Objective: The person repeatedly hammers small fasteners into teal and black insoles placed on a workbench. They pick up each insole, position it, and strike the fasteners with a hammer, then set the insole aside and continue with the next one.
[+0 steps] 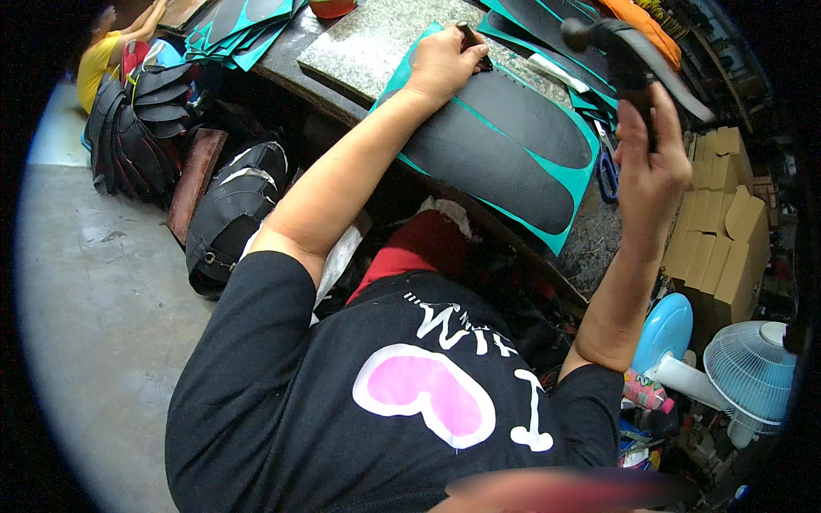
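Observation:
My left hand (446, 64) is closed around a short dark punch-like tool (473, 44), held upright at the far edge of a teal sheet. On this teal sheet (575, 203) lie black sole-shaped pieces (492, 175), and small marks run along the far piece's edge. My right hand (654, 162) is raised to the right of the sheet, gripping the dark handle of a shoemaker's hammer (617, 43). The hammer has a round face and a long curved peen. Motion blurs the right fingers slightly. What the punch's tip touches is hidden behind my left hand.
A stone slab (359, 51) lies under the sheet. More teal sheets (235, 30) are stacked far left and others far right. Scissors (608, 175) with blue handles are beside the work. Boxes (727, 231) and a fan (748, 376) stand right. Someone in yellow (96, 73) sits far left.

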A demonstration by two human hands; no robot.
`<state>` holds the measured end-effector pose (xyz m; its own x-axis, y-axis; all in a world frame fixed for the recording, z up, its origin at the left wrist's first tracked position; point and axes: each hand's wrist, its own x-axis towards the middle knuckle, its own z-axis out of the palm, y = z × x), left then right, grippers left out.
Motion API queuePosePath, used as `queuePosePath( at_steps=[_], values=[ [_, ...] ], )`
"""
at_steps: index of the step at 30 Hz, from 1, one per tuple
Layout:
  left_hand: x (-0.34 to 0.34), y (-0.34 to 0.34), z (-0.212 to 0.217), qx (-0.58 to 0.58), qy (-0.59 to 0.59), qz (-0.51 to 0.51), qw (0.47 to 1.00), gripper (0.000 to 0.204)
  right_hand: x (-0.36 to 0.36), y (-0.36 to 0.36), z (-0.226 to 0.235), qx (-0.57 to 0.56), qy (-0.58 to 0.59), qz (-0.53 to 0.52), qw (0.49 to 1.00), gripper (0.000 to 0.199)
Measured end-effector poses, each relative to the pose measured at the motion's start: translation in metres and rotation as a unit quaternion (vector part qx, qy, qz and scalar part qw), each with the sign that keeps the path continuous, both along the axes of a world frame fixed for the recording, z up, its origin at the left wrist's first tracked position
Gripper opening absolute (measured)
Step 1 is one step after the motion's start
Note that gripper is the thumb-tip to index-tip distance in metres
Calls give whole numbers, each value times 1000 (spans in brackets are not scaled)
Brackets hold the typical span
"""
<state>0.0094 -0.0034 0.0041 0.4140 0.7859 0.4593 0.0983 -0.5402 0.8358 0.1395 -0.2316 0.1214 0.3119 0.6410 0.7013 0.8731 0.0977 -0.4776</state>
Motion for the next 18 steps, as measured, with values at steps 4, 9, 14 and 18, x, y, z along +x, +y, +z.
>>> queuePosePath(
  at_steps=[4, 9, 14, 18],
  values=[
    [5, -20, 8, 227, 86, 40, 969, 15, -15, 9, -4, 80, -99, -3, 992, 26],
    [11, -19, 8, 125, 41, 35, 991, 12, -4, 19, -33, -138, -36, -93, 985, 35],
    [8, -5, 3, -80, -16, -43, 996, 17, 11, -3, -9, -54, 11, -43, 998, 35],
    [11, -16, 6, 216, 71, 18, 974, 18, -2, 1, -5, 84, 16, 13, 996, 30]
  ],
)
